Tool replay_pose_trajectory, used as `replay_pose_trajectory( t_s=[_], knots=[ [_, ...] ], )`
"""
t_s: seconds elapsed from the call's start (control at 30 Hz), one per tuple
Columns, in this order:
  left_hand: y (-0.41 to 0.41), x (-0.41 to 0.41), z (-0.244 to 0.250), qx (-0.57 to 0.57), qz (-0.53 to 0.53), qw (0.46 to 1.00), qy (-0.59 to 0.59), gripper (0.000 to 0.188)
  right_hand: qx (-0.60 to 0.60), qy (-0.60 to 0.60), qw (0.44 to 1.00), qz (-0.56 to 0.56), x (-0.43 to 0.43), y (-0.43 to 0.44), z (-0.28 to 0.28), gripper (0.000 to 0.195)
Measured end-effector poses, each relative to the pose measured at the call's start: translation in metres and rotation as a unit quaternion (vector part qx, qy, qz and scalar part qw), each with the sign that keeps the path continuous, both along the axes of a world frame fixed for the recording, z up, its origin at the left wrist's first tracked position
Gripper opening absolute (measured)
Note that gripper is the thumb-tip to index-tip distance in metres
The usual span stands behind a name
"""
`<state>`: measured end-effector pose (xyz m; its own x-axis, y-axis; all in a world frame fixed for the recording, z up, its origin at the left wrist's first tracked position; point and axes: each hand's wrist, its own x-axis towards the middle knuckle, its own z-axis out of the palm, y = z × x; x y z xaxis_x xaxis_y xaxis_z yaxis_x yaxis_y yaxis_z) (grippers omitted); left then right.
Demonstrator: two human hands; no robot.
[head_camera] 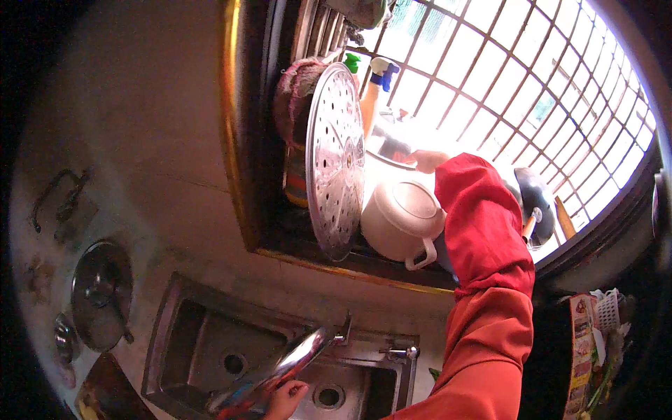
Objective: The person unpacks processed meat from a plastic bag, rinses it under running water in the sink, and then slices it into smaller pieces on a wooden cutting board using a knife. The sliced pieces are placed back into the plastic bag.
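My left hand (286, 399) grips a shiny round metal vessel or lid (299, 357), seen nearly edge-on and tilted over the double stainless-steel sink (336, 354). My right arm, in a red sleeve, stretches up to the window ledge. There my right hand (428, 160) is at the rim of a metal lid or pot (391, 137); glare hides whether the fingers close on it. Just below that hand stands a pale lidded pot (404, 215) with a side handle. A perforated metal steamer plate (338, 163) leans upright to its left.
Spray bottles (374, 94) and a pink cloth (299, 100) are behind the steamer plate. A dark pan (535, 202) leans by the barred window (504, 68). The faucet (404, 352) juts over the sink's edge. On the left counter sits a round dark lid or pan (102, 296).
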<state>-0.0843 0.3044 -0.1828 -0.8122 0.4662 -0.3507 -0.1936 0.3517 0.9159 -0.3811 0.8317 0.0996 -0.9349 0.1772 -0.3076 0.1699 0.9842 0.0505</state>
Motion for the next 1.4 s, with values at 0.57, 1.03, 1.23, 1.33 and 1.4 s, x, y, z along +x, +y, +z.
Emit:
replay_pose_trajectory(
  t_s=[0.57, 1.03, 1.23, 1.33, 1.4],
  knots=[
    [-0.013, 0.005, -0.064, -0.033, 0.019, 0.998, -0.045, 0.018, 0.024, 0.020, 0.990, 0.140, -0.047, 0.037, -0.052, 0.033],
    [-0.010, -0.011, -0.024, -0.033, -0.004, 0.999, -0.029, 0.020, 0.207, 0.073, 0.954, 0.206, -0.028, 0.005, -0.047, 0.019],
    [-0.019, -0.014, -0.018, -0.033, 0.006, 0.999, 0.013, 0.021, 0.302, 0.136, 0.932, 0.146, -0.004, -0.003, -0.020, 0.019],
    [-0.024, -0.013, -0.014, -0.023, 0.030, 0.999, -0.005, 0.021, 0.307, 0.170, 0.928, 0.128, 0.006, 0.004, 0.005, 0.020],
    [-0.026, -0.010, -0.012, -0.009, 0.039, 0.999, -0.003, 0.019, 0.246, 0.159, 0.949, 0.114, 0.017, 0.006, 0.029, 0.020]
  ],
)
